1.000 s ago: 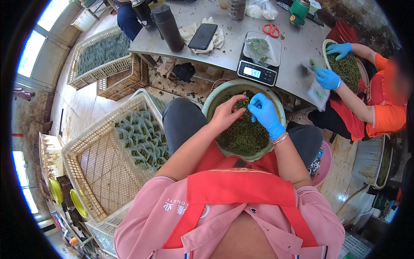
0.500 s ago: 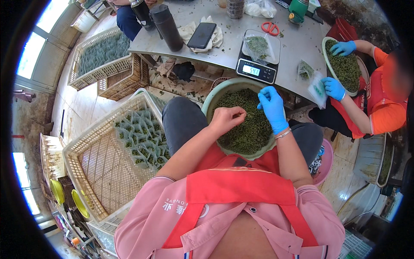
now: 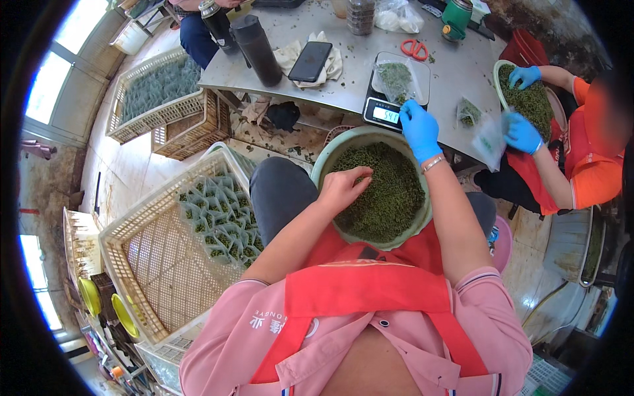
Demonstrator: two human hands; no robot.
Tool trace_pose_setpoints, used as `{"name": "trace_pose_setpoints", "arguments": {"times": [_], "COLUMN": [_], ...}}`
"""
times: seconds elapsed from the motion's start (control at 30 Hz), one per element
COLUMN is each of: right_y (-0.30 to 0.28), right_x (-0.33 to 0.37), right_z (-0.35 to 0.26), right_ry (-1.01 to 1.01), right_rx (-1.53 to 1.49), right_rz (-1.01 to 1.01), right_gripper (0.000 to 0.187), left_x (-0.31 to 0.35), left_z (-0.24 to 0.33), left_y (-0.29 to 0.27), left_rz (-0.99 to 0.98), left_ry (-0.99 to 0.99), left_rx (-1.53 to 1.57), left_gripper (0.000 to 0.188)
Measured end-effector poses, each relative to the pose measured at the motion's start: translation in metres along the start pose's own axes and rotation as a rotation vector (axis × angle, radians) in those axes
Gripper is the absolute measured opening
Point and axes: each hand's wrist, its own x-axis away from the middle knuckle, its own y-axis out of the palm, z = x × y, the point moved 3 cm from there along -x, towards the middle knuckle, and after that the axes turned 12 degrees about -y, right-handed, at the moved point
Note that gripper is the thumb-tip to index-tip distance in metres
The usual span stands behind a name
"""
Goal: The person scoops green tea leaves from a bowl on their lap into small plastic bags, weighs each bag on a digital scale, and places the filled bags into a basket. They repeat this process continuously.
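A round pale-green basin sits between my knees, filled with small dark-green curled pellets like tea leaves. My left hand, bare, hovers over its left part, fingers bent and thumb slightly apart, with nothing visible in them. My right hand, in a blue glove, has risen to the digital scale. Its fingertips are pinched at the lower edge of a clear plastic bag of green pellets lying on the scale. Whatever is between those fingertips is too small to make out.
A cream plastic crate at left holds rows of filled clear bags. The metal table bears a phone, dark flask, red scissors and small filled bag. A blue-gloved co-worker works at right beside another basin.
My right hand has moved up and away from the basin to the scale. My left hand has shifted slightly left and its pinch has loosened. The co-worker's nearer hand has moved slightly.
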Motion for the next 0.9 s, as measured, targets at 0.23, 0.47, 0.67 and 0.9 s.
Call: {"name": "trace_pose_setpoints", "arguments": {"times": [0.23,0.47,0.67,0.9], "right_y": [-0.014,-0.009,-0.002,-0.005], "right_x": [0.004,0.017,0.085,0.108], "right_z": [-0.022,-0.008,-0.049,-0.058], "right_ry": [0.104,0.203,0.076,0.318], "right_rx": [0.110,-0.327,-0.681,-0.938], "right_rz": [-0.094,0.043,-0.122,-0.342], "right_gripper": [0.020,0.017,0.018,0.013], "left_x": [-0.002,-0.003,-0.005,-0.009], "left_z": [0.005,-0.005,0.018,0.004], "left_y": [0.008,0.005,-0.005,0.009], "left_rz": [-0.044,-0.048,0.016,-0.059], "left_ry": [0.026,-0.087,-0.068,-0.169], "left_rx": [-0.002,0.083,0.120,0.110], "left_gripper": [0.022,0.026,0.045,0.023]}}
